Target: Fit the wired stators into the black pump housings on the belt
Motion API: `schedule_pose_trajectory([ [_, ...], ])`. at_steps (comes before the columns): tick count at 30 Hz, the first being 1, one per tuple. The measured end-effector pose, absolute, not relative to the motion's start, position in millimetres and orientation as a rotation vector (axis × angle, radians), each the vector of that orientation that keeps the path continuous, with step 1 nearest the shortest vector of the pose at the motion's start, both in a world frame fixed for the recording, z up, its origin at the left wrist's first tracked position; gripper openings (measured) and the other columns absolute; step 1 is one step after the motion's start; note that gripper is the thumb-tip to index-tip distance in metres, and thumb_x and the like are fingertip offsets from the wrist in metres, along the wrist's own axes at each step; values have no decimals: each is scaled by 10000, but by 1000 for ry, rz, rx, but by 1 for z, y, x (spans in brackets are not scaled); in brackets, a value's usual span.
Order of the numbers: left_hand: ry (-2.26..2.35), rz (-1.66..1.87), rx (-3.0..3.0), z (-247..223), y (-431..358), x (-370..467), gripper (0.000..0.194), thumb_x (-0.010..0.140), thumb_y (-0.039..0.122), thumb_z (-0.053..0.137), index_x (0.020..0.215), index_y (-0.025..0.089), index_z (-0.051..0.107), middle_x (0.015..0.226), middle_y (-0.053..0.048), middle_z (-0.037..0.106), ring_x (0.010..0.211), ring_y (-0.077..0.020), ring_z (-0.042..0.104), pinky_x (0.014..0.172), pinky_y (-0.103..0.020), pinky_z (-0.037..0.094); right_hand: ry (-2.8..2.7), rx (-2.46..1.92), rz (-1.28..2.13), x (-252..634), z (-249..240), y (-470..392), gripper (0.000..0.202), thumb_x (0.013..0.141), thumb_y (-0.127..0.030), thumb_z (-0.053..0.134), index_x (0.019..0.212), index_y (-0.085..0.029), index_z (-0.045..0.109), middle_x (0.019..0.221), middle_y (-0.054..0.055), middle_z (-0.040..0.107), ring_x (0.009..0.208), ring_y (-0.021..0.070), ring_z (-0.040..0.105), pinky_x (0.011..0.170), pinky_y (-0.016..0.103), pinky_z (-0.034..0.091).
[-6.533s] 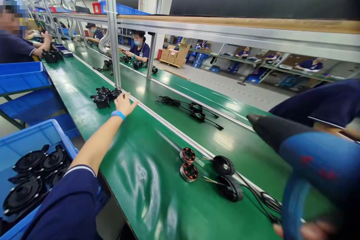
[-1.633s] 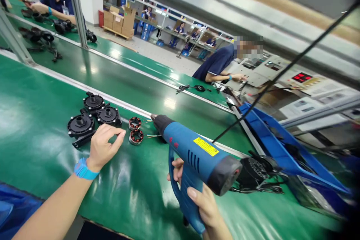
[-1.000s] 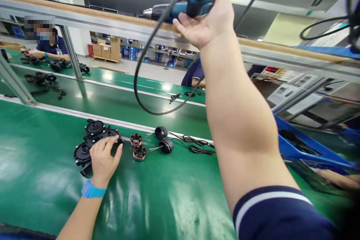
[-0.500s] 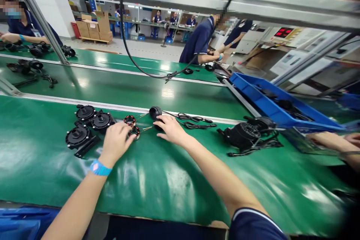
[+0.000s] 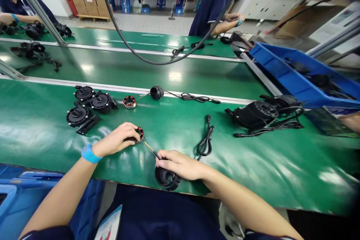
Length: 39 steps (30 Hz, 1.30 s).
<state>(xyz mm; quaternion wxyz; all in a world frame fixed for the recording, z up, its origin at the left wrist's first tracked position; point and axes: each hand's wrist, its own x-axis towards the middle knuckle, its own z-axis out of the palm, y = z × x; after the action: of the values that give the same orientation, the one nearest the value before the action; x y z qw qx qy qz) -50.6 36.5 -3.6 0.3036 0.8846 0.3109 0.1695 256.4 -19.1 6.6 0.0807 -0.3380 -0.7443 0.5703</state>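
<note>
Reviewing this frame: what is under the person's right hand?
Under the right hand is a black round cup, its near side and part of its hollow in view. Its far side is covered, as is the spot where the coloured wires join it.

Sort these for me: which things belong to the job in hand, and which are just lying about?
In the job:
nearer coil ring, in the left hand
colored wires, running from that ring
black cap, at the right hand

Apparently just lying about:
three black housings, left
farther coil ring
second black cap, wired to it
black assembly with cables, right
</note>
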Motion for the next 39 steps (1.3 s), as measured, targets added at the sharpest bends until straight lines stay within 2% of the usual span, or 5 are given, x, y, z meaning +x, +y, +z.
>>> schedule_pose_trajectory([
  [9,1826,252,2747,30,109,-102,712,689,478,866,1273,145,634,1350,-246,548,1396,-540,335,1123,-748,200,-2265,-964,1074,246,-11,2,330,1024,-285,555,1348,-223,575,1358,108,619,1282,239,577,1118,445,452],
  [14,1808,311,2707,0,144,-82,217,923,355,570,914,163,671,1260,-227,595,1391,-489,379,1074,-708,246,-2384,-879,911,211,-27,31,373,950,-169,649,1312,-248,599,1447,124,519,1348,254,524,1152,470,435],
  [23,1655,141,2830,-4,149,-65,307,919,133,406,659,139,570,757,-178,618,989,-380,636,904,-606,401,-2273,-818,1041,220,-25,22,194,906,-201,737,907,-199,543,1288,173,602,1384,255,510,1073,398,477],
  [30,1439,27,2944,45,127,-73,307,902,146,444,667,156,642,729,-153,618,794,-277,626,814,-443,478,-2136,-996,818,252,-20,-7,455,874,-273,784,1262,-223,552,1325,136,618,1275,267,590,1092,466,497],
  [39,1695,1535,2004,29,42,-30,331,1005,426,577,1171,157,674,1050,-66,732,896,-191,684,841,-341,557,-2018,-842,414,274,28,-25,750,919,-367,745,1570,-281,381,1412,101,618,1299,272,601,1130,448,513],
])
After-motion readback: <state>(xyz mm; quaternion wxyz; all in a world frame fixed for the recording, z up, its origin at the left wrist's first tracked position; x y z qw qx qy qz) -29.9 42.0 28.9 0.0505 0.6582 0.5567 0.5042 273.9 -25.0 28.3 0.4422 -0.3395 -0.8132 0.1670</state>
